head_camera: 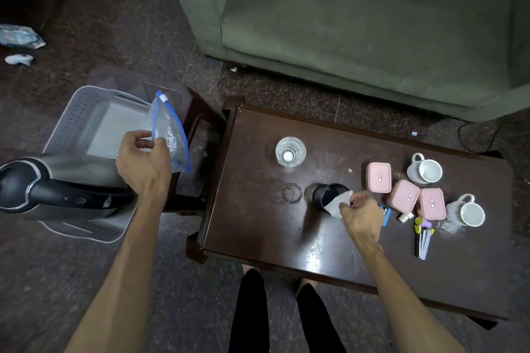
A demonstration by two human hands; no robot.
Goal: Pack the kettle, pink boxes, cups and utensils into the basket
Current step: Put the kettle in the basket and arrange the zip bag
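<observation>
- The fingers [144, 142] of the left hand [142, 165] pinch a clear zip-top plastic bag with a blue seal [172, 135] over the pale grey perforated plastic basket [74, 120], at nine o'clock from the dark brown wooden counter [258, 226].
- Right hand [360, 216] fingers grip a small whitish packet [338, 203] at the rim of a black cylindrical cup [328, 195] (probably lifting it out).
- The steel kettle with a black handle [57, 189] lies in the basket already.
- Three pink lidded boxes [403, 195], two white mugs [426, 171], a clear glass tumbler [290, 151] and metal utensils [423, 239] wait at three o'clock.
</observation>
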